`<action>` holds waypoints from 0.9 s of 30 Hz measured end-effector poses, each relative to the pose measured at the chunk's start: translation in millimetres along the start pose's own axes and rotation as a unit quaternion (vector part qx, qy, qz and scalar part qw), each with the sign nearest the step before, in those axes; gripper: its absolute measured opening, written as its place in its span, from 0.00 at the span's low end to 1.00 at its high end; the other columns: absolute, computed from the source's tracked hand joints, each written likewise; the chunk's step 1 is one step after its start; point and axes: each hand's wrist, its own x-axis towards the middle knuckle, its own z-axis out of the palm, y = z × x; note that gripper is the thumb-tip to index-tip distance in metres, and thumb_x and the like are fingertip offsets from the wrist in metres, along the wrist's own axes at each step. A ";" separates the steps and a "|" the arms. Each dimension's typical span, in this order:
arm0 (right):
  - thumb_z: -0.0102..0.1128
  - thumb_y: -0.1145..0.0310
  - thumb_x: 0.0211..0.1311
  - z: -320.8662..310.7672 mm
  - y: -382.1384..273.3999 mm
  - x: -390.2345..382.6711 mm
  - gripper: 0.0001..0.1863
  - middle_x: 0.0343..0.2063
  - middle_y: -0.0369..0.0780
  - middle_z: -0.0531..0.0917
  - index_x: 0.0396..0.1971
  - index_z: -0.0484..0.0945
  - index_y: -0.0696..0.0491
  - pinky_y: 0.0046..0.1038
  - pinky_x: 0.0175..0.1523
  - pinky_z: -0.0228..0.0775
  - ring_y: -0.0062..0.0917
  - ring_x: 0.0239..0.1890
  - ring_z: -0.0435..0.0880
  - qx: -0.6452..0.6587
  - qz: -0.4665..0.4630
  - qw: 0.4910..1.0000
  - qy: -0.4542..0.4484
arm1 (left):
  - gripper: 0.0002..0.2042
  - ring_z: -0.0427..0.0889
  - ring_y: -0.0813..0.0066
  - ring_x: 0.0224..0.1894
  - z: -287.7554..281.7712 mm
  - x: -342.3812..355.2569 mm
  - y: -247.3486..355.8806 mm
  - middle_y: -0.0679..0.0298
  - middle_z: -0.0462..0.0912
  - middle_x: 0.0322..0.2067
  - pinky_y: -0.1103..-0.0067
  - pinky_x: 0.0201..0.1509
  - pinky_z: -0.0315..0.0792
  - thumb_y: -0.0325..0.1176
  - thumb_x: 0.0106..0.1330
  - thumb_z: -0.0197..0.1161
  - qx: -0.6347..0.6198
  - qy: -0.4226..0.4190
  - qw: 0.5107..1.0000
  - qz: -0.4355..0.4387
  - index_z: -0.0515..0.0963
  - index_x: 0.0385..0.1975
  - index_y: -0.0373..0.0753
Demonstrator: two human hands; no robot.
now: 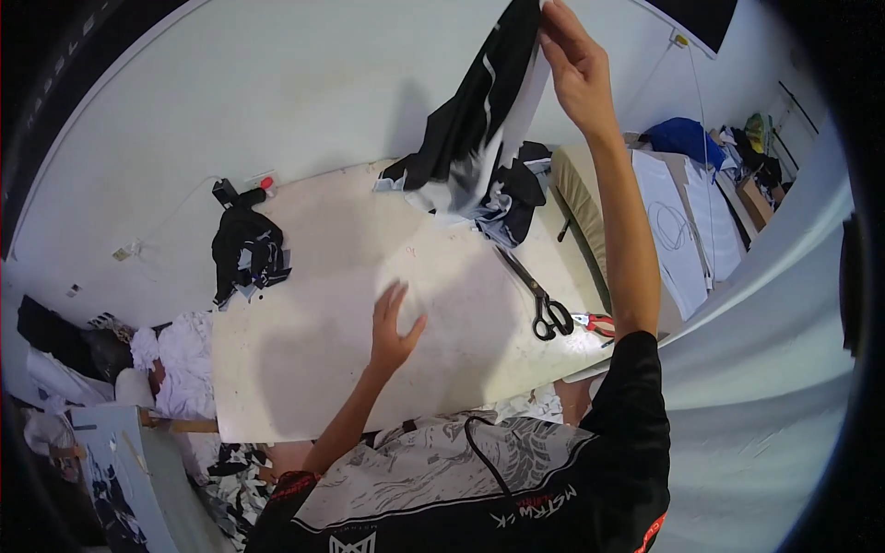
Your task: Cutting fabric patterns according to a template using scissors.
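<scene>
Raised high at the top of the view, my right hand (579,69) pinches the upper end of a black and white piece of fabric (479,115). The fabric hangs down, its lower part blurred, over a heap of black and grey cloth pieces (516,205) at the table's far right. My left hand (396,330) hovers above the middle of the pale table (341,369), fingers apart, holding nothing. To its right lie large black-handled scissors (539,300), with red-handled pliers (595,323) beside them.
A crumpled pile of black and grey cloth (247,251) sits on the table's left side, near a black device (224,192) by the wall. White cloth (184,364) is heaped off the left edge. A padded beige piece (581,207) and pale curtain (765,369) border the right.
</scene>
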 end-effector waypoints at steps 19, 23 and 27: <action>0.70 0.70 0.66 100.8 -8.9 -13.8 0.09 0.35 0.41 0.92 0.42 0.91 0.58 0.25 0.47 0.80 0.23 0.37 0.90 -0.200 0.056 0.976 0.072 | 0.13 0.81 0.78 0.47 -245.2 130.9 22.5 0.63 0.87 0.45 0.80 0.54 0.74 0.34 0.78 0.63 -0.060 0.265 0.960 -0.063 0.80 0.54 0.31; 0.73 0.69 0.64 166.4 -54.5 -46.2 0.10 0.28 0.39 0.90 0.43 0.90 0.57 0.21 0.34 0.78 0.17 0.28 0.87 -0.031 0.122 0.977 -0.171 | 0.20 0.81 0.77 0.46 -169.0 139.0 114.7 0.58 0.86 0.42 0.79 0.51 0.74 0.37 0.73 0.68 -0.016 0.274 0.961 0.036 0.77 0.59 0.32; 0.71 0.67 0.66 219.4 -86.2 -93.4 0.14 0.22 0.37 0.88 0.49 0.88 0.56 0.21 0.27 0.74 0.16 0.21 0.84 0.109 0.138 0.948 -0.264 | 0.19 0.80 0.73 0.33 -166.5 95.8 81.6 0.54 0.84 0.33 0.75 0.40 0.74 0.36 0.72 0.68 0.047 0.062 0.991 -0.107 0.79 0.56 0.31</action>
